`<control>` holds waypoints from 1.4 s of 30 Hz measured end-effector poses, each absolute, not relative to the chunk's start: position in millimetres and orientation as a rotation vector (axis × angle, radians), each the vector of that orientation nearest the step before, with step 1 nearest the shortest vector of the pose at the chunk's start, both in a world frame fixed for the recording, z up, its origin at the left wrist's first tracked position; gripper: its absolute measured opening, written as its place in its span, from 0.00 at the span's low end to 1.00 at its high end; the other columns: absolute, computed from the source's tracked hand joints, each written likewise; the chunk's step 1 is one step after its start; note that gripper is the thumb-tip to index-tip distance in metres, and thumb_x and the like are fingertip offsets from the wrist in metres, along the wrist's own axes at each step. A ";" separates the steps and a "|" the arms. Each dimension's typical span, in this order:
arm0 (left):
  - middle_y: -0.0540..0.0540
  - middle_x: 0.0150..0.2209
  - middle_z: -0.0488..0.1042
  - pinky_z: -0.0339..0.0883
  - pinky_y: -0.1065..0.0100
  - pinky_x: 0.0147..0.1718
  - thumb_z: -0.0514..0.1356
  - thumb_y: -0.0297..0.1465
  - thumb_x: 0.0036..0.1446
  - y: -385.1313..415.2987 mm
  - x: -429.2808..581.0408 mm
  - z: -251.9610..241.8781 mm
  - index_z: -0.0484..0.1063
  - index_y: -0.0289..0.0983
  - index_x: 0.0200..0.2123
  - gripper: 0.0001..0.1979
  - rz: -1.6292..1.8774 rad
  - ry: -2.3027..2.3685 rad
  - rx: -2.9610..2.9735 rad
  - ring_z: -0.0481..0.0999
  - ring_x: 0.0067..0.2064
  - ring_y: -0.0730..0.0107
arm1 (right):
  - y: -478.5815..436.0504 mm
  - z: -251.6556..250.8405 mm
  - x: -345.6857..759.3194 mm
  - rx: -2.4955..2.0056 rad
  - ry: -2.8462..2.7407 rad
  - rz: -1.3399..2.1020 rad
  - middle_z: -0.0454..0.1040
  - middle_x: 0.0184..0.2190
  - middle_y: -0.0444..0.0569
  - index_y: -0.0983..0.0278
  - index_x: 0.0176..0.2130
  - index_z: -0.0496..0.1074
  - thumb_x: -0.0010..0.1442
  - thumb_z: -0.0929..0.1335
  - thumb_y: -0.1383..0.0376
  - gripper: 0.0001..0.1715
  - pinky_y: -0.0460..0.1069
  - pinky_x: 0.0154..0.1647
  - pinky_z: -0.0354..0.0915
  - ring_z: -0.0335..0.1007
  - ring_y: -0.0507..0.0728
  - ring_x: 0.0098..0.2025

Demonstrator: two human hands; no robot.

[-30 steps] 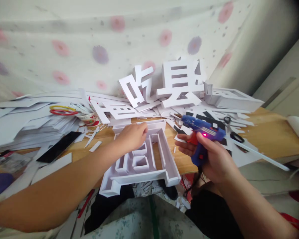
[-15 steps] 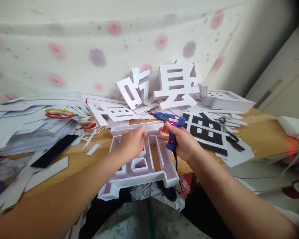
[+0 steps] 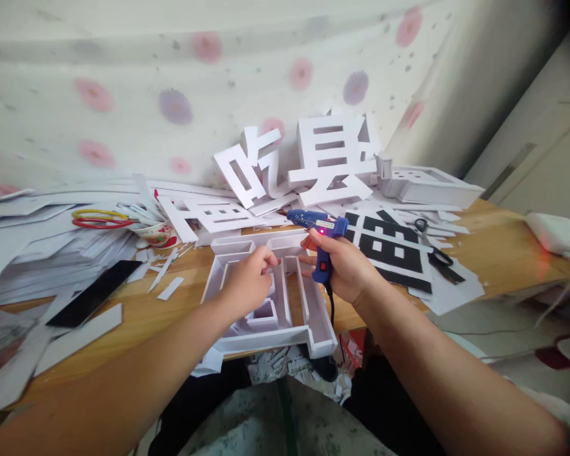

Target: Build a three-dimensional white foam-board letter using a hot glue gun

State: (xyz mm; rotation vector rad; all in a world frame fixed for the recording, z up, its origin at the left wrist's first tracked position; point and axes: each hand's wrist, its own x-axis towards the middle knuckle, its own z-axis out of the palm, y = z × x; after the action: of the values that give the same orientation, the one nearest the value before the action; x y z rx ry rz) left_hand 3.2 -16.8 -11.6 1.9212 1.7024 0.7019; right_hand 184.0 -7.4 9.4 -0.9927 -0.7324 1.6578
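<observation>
A white foam-board character frame [image 3: 308,316] with inner walls lies at the near edge of the wooden table [image 3: 494,247], overhanging it. My left hand [image 3: 249,278] rests inside the frame, fingers curled and pinching one of its inner walls. My right hand [image 3: 344,269] grips a blue hot glue gun [image 3: 319,231] by the handle. Its nozzle points left above the frame's far edge and a red light glows on it. A black cord hangs from the handle.
Finished white foam characters [image 3: 332,158] lean on the spotted curtain behind. A black-printed paper template [image 3: 389,244] and scissors [image 3: 432,244] lie to the right. White board scraps [image 3: 38,247], a cup [image 3: 159,234] and a black phone [image 3: 92,294] fill the left. A white box [image 3: 558,231] sits far right.
My right hand has carried the glue gun left from beside the template to the frame's far edge. My left hand has slid a little nearer along the inner wall.
</observation>
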 end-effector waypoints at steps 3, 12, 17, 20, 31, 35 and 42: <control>0.53 0.28 0.69 0.60 0.68 0.31 0.52 0.19 0.46 -18.4 3.6 -14.2 0.65 0.41 0.35 0.14 0.712 1.688 1.931 0.68 0.30 0.69 | -6.1 8.5 183.3 -1.015 -0.747 1.652 0.72 0.32 0.44 0.62 0.31 0.71 0.43 0.77 0.55 0.20 0.47 0.26 0.64 0.69 0.54 0.30; 0.51 0.34 0.72 0.63 0.67 0.37 0.52 0.18 0.43 -16.9 1.1 -20.1 0.65 0.42 0.36 0.17 0.693 1.642 1.952 0.71 0.37 0.67 | -3.1 9.3 184.5 -1.022 -0.799 1.669 0.71 0.33 0.44 0.62 0.31 0.70 0.54 0.72 0.59 0.10 0.47 0.25 0.65 0.70 0.54 0.31; 0.52 0.32 0.71 0.63 0.68 0.36 0.51 0.17 0.43 -17.2 1.3 -19.2 0.65 0.42 0.36 0.18 0.687 1.633 1.947 0.71 0.35 0.68 | -3.0 10.7 185.0 -1.044 -0.810 1.680 0.70 0.33 0.44 0.63 0.31 0.70 0.58 0.70 0.61 0.07 0.46 0.24 0.66 0.69 0.53 0.30; 0.52 0.32 0.71 0.62 0.68 0.34 0.51 0.17 0.43 -17.2 2.0 -19.2 0.65 0.41 0.35 0.17 0.693 1.635 1.942 0.70 0.34 0.69 | -1.8 9.8 186.0 -1.015 -0.821 1.687 0.70 0.32 0.44 0.63 0.32 0.70 0.58 0.70 0.63 0.06 0.46 0.22 0.67 0.69 0.53 0.29; 0.49 0.38 0.78 0.65 0.65 0.35 0.55 0.25 0.49 -19.0 5.0 -15.2 0.67 0.41 0.35 0.08 0.718 1.728 1.917 0.75 0.35 0.66 | -5.9 6.4 204.5 -0.952 -0.771 1.643 0.77 0.36 0.49 0.62 0.35 0.70 0.56 0.71 0.59 0.10 0.51 0.29 0.73 0.77 0.57 0.32; 0.47 0.45 0.79 0.67 0.66 0.35 0.54 0.27 0.50 -18.6 2.9 -15.6 0.67 0.41 0.35 0.08 0.721 1.693 1.867 0.77 0.39 0.65 | -16.8 10.9 248.8 -1.043 -0.863 1.410 0.79 0.37 0.51 0.62 0.36 0.69 0.55 0.71 0.53 0.16 0.50 0.26 0.72 0.78 0.57 0.29; 0.52 0.43 0.80 0.68 0.66 0.37 0.54 0.30 0.50 -13.9 2.0 -18.4 0.68 0.43 0.32 0.06 0.735 1.740 1.879 0.79 0.41 0.63 | -30.4 0.1 315.3 -1.666 -1.459 0.570 0.73 0.19 0.45 0.61 0.35 0.70 0.54 0.69 0.47 0.21 0.50 0.25 0.63 0.71 0.59 0.22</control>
State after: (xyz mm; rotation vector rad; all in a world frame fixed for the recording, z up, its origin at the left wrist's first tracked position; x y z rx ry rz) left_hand 2.0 -13.9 -18.4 1.8786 1.7405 0.7346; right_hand 315.3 -30.4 0.1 -1.6661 -1.4593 0.5701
